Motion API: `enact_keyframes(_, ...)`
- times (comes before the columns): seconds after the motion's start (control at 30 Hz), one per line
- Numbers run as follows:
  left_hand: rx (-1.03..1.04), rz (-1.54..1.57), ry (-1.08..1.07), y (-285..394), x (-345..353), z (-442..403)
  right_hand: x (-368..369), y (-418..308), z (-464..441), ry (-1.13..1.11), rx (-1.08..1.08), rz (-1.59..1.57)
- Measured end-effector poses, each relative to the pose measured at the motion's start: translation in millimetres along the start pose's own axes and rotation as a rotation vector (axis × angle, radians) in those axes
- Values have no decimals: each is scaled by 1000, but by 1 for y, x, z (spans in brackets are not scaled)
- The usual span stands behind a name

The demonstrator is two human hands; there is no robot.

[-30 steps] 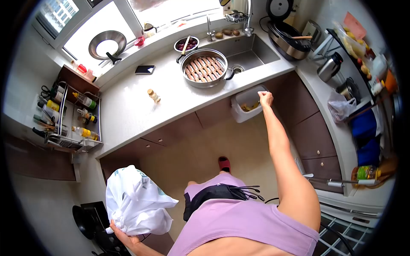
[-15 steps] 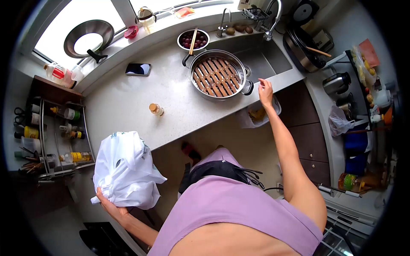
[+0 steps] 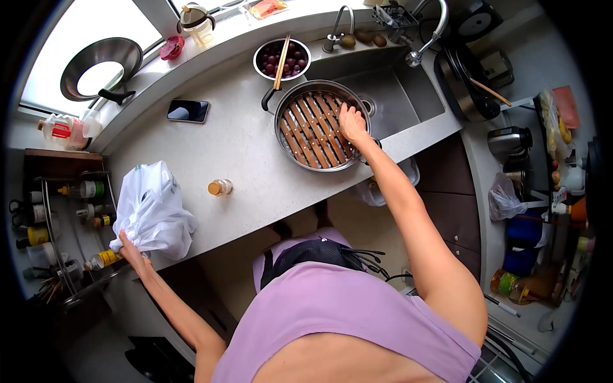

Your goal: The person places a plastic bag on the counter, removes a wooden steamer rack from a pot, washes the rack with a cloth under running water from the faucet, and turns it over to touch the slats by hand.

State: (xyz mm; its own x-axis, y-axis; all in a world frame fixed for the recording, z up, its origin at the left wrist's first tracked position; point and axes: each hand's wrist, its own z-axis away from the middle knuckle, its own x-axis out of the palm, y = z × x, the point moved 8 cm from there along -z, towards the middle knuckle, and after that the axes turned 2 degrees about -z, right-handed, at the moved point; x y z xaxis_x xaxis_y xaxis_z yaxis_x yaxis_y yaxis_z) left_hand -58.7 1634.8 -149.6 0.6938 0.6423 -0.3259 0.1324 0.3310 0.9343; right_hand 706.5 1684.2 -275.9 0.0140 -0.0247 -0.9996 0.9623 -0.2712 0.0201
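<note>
My left hand (image 3: 132, 253) grips the gathered, knotted end of a white plastic bag (image 3: 150, 207). The bulging bag rests at the left front part of the counter, its contents hidden. Over the right side of a round metal pot (image 3: 279, 142) is my right hand (image 3: 353, 124). Its fingers curl down at the edge of the brown slatted steamer rack (image 3: 313, 131) inside the pot; the fingertips are hidden, so I cannot tell whether they grip it. A small bottle with a tan cap (image 3: 221, 187) stands on the counter right of the bag.
Behind the pot sits a bowl of dark round fruit (image 3: 271, 59) with chopsticks (image 3: 281, 62) across it. The sink (image 3: 402, 92) lies to the right. A phone (image 3: 188, 110) is on the counter (image 3: 246, 166). A bottle rack (image 3: 78, 223) stands far left; a frying pan (image 3: 73, 73) leans by the window.
My right hand has moved from beside the pot's right handle to over the rack inside it. My left hand has brought the bag forward and left onto the counter. The view has shifted slightly.
</note>
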Motion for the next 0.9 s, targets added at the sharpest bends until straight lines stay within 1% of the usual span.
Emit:
enact_keyframes(0.03,-59,-66,-53,1,3,0,1,0,-1,7,-5,3)
enact_keyframes(0.1,-25,-197,-173,7,7,-2,3,3,-4,7,-27,-31)
enact_keyframes(0.13,-29,-208,-162,5,4,0,2,4,-4,17,-37,-61)
enact_keyframes(0.17,38,-430,-132,13,5,3,0,3,-2,6,-41,-68)
enact_keyframes(0.2,101,-655,-96,30,11,20,-10,2,3,44,-59,-82)
enact_keyframes(0.23,97,-670,-86,37,21,40,-20,0,7,84,-76,-98)
enact_keyframes(0.3,547,-1421,621,123,70,156,-26,2,11,100,-96,-137)
enact_keyframes(0.37,954,-1177,479,145,138,221,-26,4,9,119,-118,-145)
enact_keyframes(0.4,1044,-886,154,138,180,248,-24,4,7,126,-111,-120)
enact_keyframes(0.43,1002,-802,-129,128,231,285,-25,4,5,128,-122,-124)
enact_keyframes(0.47,986,-772,-391,104,280,323,-21,3,5,120,-117,-92)
enact_keyframes(0.5,1013,-833,-610,85,323,358,-23,3,4,115,-113,-60)
enact_keyframes(0.53,1075,-858,-712,68,353,387,-24,2,2,152,-140,-24)
enact_keyframes(0.57,1065,-844,-800,39,376,402,-28,2,2,163,-152,-31)
enact_keyframes(0.63,972,-818,-821,5,399,415,-32,-1,6,130,-199,-10)
enact_keyframes(0.7,967,-860,-772,4,406,420,-28,-1,6,144,-233,8)
enact_keyframes(0.77,955,-904,-730,3,409,419,-21,0,5,116,-225,19)
enact_keyframes(0.83,887,-786,-684,10,403,415,-19,0,3,120,-239,10)
enact_keyframes(0.87,847,-681,-636,7,399,409,-14,0,0,52,-243,-45)
enact_keyframes(0.9,848,-682,-630,-5,401,407,-9,1,-4,-13,-245,-96)
